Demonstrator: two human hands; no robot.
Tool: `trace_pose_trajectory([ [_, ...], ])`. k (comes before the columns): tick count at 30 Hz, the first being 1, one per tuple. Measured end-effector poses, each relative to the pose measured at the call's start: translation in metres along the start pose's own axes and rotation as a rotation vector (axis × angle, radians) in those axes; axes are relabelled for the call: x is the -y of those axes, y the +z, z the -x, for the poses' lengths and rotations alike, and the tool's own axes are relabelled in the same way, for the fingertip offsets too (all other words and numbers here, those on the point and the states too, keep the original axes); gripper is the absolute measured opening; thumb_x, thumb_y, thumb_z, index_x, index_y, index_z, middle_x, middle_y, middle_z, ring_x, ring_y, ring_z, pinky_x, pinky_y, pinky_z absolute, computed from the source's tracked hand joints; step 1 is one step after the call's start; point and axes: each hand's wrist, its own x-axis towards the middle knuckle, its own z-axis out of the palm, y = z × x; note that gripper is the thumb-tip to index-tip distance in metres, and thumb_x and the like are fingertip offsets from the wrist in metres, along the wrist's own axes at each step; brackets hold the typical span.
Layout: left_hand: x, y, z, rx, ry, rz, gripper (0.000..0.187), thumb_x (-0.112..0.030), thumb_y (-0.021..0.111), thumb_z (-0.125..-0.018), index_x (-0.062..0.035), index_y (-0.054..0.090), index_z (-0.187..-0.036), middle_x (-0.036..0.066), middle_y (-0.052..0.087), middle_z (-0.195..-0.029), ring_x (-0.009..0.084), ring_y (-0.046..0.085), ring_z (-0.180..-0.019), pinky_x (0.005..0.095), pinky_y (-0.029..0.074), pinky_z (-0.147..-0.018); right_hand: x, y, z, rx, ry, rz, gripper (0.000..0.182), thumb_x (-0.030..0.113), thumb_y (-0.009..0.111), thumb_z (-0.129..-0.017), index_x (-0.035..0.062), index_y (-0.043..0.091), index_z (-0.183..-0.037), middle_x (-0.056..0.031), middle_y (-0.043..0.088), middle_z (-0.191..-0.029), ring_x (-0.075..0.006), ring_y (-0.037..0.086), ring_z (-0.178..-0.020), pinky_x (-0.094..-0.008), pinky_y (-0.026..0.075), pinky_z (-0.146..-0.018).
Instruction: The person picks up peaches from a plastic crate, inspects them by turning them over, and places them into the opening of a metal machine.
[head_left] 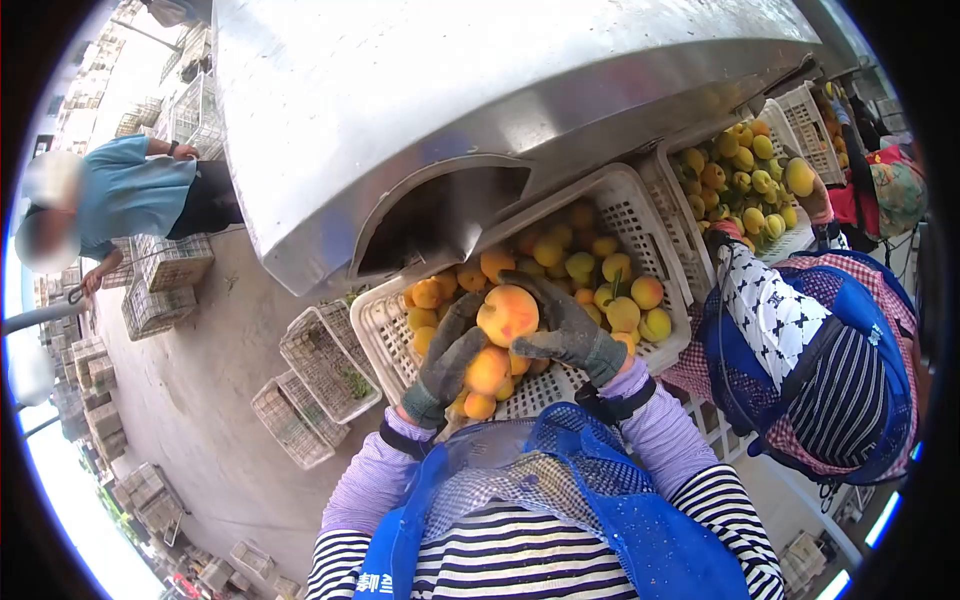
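A large orange peach (508, 315) with a red blush is held up between my two gloved hands, over a white plastic crate (640, 205). My left hand (446, 362), in a dark grey glove, is curled against the peach's left side. Around its right side, my right hand (572, 328) wraps with the thumb low and the fingers along the top. Just below the held fruit lies another orange peach (487, 371), close to my left thumb. More yellow and orange peaches (622, 314) lie in the crate beneath and beyond my hands.
A metal machine housing (480, 80) with a dark chute opening (430, 215) stands beyond the crate. At right, a co-worker (810, 350) holds a peach (799, 177) over another full crate. Stacked crates (330, 360) sit on the floor at left, where another person (140, 190) stands.
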Motion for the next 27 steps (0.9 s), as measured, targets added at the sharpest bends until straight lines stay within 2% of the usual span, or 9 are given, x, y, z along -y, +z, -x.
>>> trace_pose_trajectory([
  [1, -0.002, -0.004, 0.006, -0.010, 0.066, -0.206, 0.048, -0.017, 0.056, -0.097, 0.0045, 0.048, -0.139, 0.015, 0.056, -0.134, 0.0238, 0.053, -0.125, 0.0358, 0.039, -0.109, 0.004, 0.006, 0.003, 0.023, 0.007, 0.058, 0.086, 0.030, 0.082, -0.078, 0.0009, 0.039, -0.147, -0.0137, 0.049, -0.144, -0.0216, 0.046, -0.134, -0.0361, 0.038, -0.111],
  [5, -0.024, 0.016, 0.016, -0.100, 0.090, -0.188, 0.049, -0.013, 0.058, -0.094, 0.0044, 0.047, -0.139, 0.016, 0.056, -0.134, 0.0235, 0.055, -0.123, 0.0344, 0.042, -0.106, 0.030, 0.015, 0.009, -0.104, -0.229, 0.620, 0.093, 0.031, 0.087, -0.069, 0.0019, 0.041, -0.145, -0.0197, 0.051, -0.139, -0.0333, 0.052, -0.127, -0.0414, 0.043, -0.108],
  [10, -0.046, 0.013, 0.014, -0.061, 0.243, -0.328, 0.049, -0.014, 0.055, -0.096, 0.0040, 0.046, -0.140, 0.016, 0.055, -0.135, 0.0240, 0.054, -0.122, 0.0361, 0.041, -0.107, 0.060, 0.032, 0.001, -0.238, -0.301, 0.618, 0.092, 0.032, 0.089, -0.066, 0.0004, 0.045, -0.140, -0.0222, 0.052, -0.135, -0.0369, 0.053, -0.125, -0.0431, 0.045, -0.105],
  [12, -0.066, 0.030, 0.001, -0.162, 0.304, -0.169, 0.047, -0.014, 0.054, -0.096, 0.0044, 0.047, -0.139, 0.016, 0.056, -0.133, 0.0250, 0.055, -0.121, 0.0367, 0.041, -0.106, 0.079, 0.029, -0.021, -0.292, -0.347, 0.603, 0.089, 0.029, 0.089, -0.065, -0.0004, 0.047, -0.137, -0.0233, 0.052, -0.134, -0.0379, 0.053, -0.125, -0.0433, 0.045, -0.105],
  [13, -0.076, 0.033, -0.002, -0.212, 0.333, -0.089, 0.046, -0.014, 0.054, -0.097, 0.0046, 0.048, -0.138, 0.017, 0.056, -0.131, 0.0255, 0.055, -0.120, 0.0370, 0.041, -0.106, 0.081, 0.031, -0.040, -0.393, -0.475, 0.639, 0.080, 0.033, 0.089, -0.062, 0.0031, 0.055, -0.128, -0.0188, 0.059, -0.123, -0.0364, 0.059, -0.111, -0.0438, 0.049, -0.095],
  [15, -0.066, 0.016, -0.005, -0.307, 0.250, -0.235, 0.042, -0.016, 0.052, -0.098, 0.0043, 0.051, -0.135, 0.015, 0.058, -0.129, 0.0217, 0.058, -0.115, 0.0332, 0.047, -0.099, 0.069, 0.026, -0.087, -0.554, -0.398, 1.125, 0.077, 0.044, 0.088, -0.062, 0.0059, 0.058, -0.121, -0.0168, 0.061, -0.114, -0.0377, 0.059, -0.102, -0.0464, 0.050, -0.085],
  [20, -0.065, 0.017, 0.001, -0.319, 0.227, -0.262, 0.034, -0.008, 0.038, -0.103, 0.0071, 0.054, -0.129, 0.020, 0.056, -0.131, 0.0256, 0.060, -0.114, 0.0381, 0.048, -0.099, 0.027, 0.014, -0.123, -0.651, -0.463, 1.230, 0.068, 0.054, 0.083, -0.065, 0.0084, 0.062, -0.110, -0.0143, 0.064, -0.103, -0.0377, 0.061, -0.089, -0.0482, 0.049, -0.078],
  [23, -0.038, -0.012, 0.003, -0.247, 0.526, -0.683, 0.034, -0.008, 0.045, -0.101, 0.0073, 0.052, -0.131, 0.020, 0.056, -0.132, 0.0262, 0.060, -0.114, 0.0381, 0.049, -0.099, 0.027, 0.017, -0.130, -0.629, -0.516, 1.166, 0.060, 0.052, 0.081, -0.069, 0.0085, 0.064, -0.106, -0.0138, 0.065, -0.097, -0.0366, 0.063, -0.085, -0.0478, 0.049, -0.075],
  [27, -0.035, -0.014, -0.006, -0.277, 0.429, -0.637, 0.042, -0.002, 0.059, -0.094, 0.0060, 0.049, -0.134, 0.019, 0.057, -0.132, 0.0251, 0.060, -0.115, 0.0376, 0.050, -0.099, 0.022, -0.001, -0.171, -0.502, -0.422, 1.116, 0.055, 0.047, 0.081, -0.071, 0.0080, 0.066, -0.107, -0.0125, 0.066, -0.094, -0.0342, 0.064, -0.084, -0.0446, 0.050, -0.073],
])
